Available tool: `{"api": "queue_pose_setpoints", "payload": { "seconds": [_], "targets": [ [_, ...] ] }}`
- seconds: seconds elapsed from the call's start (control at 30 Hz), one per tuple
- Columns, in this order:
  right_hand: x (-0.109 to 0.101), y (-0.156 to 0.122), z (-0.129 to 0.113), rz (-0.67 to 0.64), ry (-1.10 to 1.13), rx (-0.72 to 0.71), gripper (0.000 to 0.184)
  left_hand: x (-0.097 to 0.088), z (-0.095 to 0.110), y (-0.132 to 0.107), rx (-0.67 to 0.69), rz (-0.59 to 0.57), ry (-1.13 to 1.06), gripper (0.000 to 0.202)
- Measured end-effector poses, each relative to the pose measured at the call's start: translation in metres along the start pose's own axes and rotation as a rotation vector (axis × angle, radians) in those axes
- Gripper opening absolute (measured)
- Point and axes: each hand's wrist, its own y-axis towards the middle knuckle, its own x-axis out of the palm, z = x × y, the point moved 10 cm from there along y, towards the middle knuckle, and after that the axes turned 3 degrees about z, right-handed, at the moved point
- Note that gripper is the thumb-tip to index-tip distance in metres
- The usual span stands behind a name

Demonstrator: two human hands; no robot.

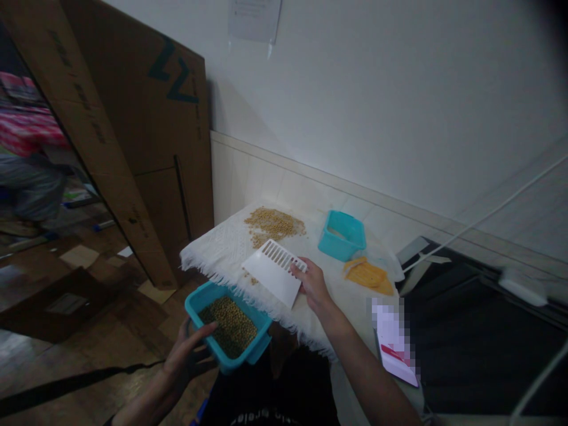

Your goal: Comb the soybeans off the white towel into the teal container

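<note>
My left hand [189,354] grips the near side of a teal plastic bin [261,328] filled with small tan beans [228,325], held just below the table's front edge. My right hand [313,285] holds a flat white scraper with a slotted edge [275,272] resting on the white fringed cloth [222,248]. A pile of beans [273,225] lies on the cloth beyond the scraper, and a few loose beans [251,278] sit near the cloth's fringe. A second teal bin [341,235] stands farther back on the table.
A yellow-orange packet [368,276] lies to the right of the second bin. A white and red card [397,349] sits at the table's near right. A large cardboard box [133,130] leans against the wall on the left. White cables [488,216] cross the right side.
</note>
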Motion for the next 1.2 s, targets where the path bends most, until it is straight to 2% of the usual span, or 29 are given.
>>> {"api": "queue_pose_setpoints", "payload": {
  "seconds": [0.23, 0.53, 0.9, 1.2],
  "targets": [
    [0.002, -0.003, 0.000, 0.017, 0.016, 0.010, 0.060, -0.002, 0.006, 0.000, 0.001, 0.028, -0.013, 0.098],
    [-0.028, -0.023, -0.002, 0.075, -0.002, -0.015, 0.059, -0.003, 0.009, -0.001, 0.008, 0.042, -0.002, 0.098],
    [-0.023, -0.034, -0.004, 0.040, -0.024, -0.007, 0.059, -0.005, 0.011, 0.001, 0.026, 0.032, -0.002, 0.099],
    [-0.036, -0.051, -0.003, 0.076, -0.033, -0.015, 0.058, -0.002, 0.013, -0.003, 0.020, 0.027, 0.006, 0.095]
  ]
}}
